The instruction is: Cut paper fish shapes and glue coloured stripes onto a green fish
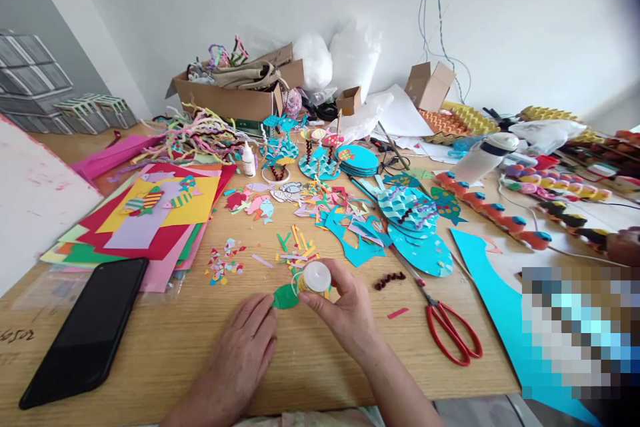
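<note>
My right hand (345, 310) is closed around a small round container (317, 276) with a white top and a yellowish side, tilted above the wood table. Right beside it lies a green paper cutout (285, 297), partly covered by the container. My left hand (245, 330) rests flat on the table, fingers stretched out together, with its fingertips at the cutout's left edge. Close by on the right are a dark brown pipe cleaner (390, 281) and a pink paper strip (398, 313). Red-handled scissors (453, 334) lie farther right, blades pointing away.
A black phone (87, 334) and stacked coloured paper (145, 214) lie left. Paper scraps (225, 262) and strips (297, 247) are ahead. A white glue bottle (249, 160), blue wavy paper pieces (407, 204) and a cardboard box (230, 94) stand behind. At right is another person's hand (625, 245).
</note>
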{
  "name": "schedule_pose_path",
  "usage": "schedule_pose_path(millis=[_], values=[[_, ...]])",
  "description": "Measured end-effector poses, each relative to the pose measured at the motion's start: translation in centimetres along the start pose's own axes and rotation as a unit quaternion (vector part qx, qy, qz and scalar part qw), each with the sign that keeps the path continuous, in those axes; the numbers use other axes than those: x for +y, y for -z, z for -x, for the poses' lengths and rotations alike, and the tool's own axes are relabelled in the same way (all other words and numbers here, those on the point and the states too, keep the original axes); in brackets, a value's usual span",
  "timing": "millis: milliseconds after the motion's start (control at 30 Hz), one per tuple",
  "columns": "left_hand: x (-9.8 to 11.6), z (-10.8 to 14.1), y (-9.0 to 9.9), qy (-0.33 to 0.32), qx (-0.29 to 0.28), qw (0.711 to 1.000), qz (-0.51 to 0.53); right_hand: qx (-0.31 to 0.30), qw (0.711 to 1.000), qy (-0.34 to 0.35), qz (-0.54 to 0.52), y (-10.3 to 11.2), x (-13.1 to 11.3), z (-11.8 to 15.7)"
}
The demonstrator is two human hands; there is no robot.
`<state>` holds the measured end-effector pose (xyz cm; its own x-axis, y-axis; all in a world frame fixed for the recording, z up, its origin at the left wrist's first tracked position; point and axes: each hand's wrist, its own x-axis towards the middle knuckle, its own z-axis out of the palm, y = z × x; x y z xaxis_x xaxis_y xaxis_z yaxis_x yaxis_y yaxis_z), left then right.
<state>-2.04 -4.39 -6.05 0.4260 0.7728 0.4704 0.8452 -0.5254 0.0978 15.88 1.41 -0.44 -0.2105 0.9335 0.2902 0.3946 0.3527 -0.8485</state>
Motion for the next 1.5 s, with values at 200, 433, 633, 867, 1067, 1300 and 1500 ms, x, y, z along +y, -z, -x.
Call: schedule_pose_path(millis=[200,433,633,867,1067,1300,1500], values=[[-0.1,0.1,-0.1,-0.003,-0.012,1.0,0.003,-0.027,1.0,0.006,-0.01,-1.4,0.1,0.0],[0.0,0.0,0.0,0.005,0.005,1.0,0.011,0.01,1.0,-0.008,-0.007,-0.5,0.8,-0.3],[0.1,0.1,-0.2,0.003,0.002,1.0,0.002,0.008,1.0,-0.007,-0.013,-0.3,0.9,-0.2],[0.0,0.0,-0.1,-0.004,0.003,1.0,-0.001,-0.013,1.0,-0.002,-0.026,-1.2,0.3,-0.6],[0.0,0.1,-0.1,-0.002,-0.001,1.0,0.001,0.005,1.0,-0.005,-0.003,-0.8,0.2,-0.7],[0.1,0.1,-0.2,0.016,-0.003,1.0,0.018,-0.012,0.999,-0.01,-0.04,-1.2,0.4,-0.5],[-0.1,0.2,-0.2,0.006,-0.017,1.0,0.017,-0.011,1.0,-0.008,-0.001,-1.3,0.2,-0.8]])
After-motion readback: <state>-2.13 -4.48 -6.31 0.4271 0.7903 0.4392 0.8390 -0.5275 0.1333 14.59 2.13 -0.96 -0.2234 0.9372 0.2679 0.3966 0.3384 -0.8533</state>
